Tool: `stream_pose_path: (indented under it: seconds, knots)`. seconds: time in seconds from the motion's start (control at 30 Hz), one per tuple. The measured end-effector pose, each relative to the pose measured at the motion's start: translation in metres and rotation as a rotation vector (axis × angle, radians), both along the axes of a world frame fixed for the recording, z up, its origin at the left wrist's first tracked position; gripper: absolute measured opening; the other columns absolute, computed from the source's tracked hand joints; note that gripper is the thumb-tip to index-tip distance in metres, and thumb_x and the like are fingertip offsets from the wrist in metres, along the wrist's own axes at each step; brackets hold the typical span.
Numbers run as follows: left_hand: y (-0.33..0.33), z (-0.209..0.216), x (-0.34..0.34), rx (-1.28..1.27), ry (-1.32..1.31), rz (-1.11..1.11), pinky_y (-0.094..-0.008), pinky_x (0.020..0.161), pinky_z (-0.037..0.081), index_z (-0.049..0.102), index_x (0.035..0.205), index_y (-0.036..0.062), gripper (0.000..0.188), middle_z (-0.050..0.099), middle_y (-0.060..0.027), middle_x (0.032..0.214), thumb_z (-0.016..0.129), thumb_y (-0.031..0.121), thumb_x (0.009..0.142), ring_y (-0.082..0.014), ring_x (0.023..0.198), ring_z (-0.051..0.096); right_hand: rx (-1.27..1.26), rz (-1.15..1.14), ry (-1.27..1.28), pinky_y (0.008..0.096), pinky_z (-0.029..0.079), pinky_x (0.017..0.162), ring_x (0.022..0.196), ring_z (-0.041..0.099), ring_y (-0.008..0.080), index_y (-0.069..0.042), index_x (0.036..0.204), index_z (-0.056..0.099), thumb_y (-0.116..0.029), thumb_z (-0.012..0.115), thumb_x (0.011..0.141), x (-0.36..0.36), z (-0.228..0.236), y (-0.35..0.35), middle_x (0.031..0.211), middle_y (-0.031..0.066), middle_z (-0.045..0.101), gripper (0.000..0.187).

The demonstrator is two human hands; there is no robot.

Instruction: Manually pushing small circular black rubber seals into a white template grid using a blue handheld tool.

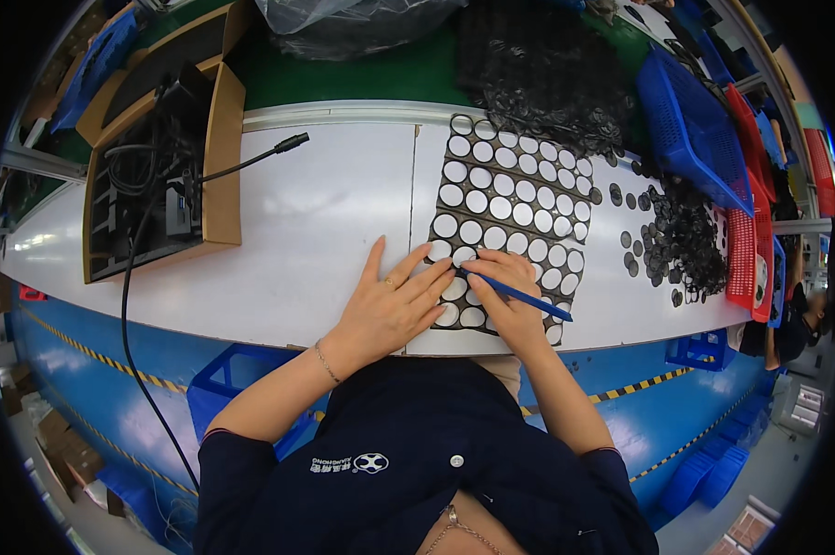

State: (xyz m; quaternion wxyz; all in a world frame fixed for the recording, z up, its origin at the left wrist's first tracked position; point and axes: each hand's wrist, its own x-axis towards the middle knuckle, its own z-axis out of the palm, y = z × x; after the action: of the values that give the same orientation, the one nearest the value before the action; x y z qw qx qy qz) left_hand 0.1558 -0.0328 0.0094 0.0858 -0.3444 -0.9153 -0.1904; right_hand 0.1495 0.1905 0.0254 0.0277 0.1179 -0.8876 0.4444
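A dark sheet with rows of round white discs lies on the white table in front of me. My left hand rests with fingers spread, its fingertips on the sheet's left edge by the lower rows. My right hand is closed on a slim blue pen-like tool. The tool slants across the lower rows, with its thin end near my left fingertips. I cannot make out exactly what that end touches. Both hands cover some of the discs.
An open cardboard box with black cables stands at the left. A pile of black rings lies behind the sheet. Many small black discs are scattered at the right, beside blue and red baskets.
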Motion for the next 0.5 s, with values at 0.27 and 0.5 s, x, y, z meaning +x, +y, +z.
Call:
stream_pose_path:
  seconds: [0.27,0.5]
  knots:
    - [0.0,0.001,-0.001,0.022,0.001,0.004,-0.0663,0.117,0.025,0.066,0.132,0.0131,0.044,0.059,-0.0007,0.143,0.071,0.031,0.092,-0.0234,0.144,0.044,0.211,0.085,0.255,0.0464,0.033,0.112,0.121,0.062,0.0248,-0.01,0.116,0.073,-0.014,0.07,0.093,0.002,-0.01,-0.004,0.114,0.0065,0.073,0.023]
    - [0.001,0.002,0.0,0.018,0.038,0.01,-0.067,0.115,0.028,0.068,0.128,0.0119,0.042,0.062,-0.001,0.138,0.073,0.029,0.09,-0.0246,0.14,0.048,0.305,-0.147,0.517,0.0471,0.037,0.108,0.119,0.064,0.0282,-0.007,0.117,0.071,-0.009,0.066,0.095,-0.045,-0.013,0.015,0.116,0.0107,0.072,0.023]
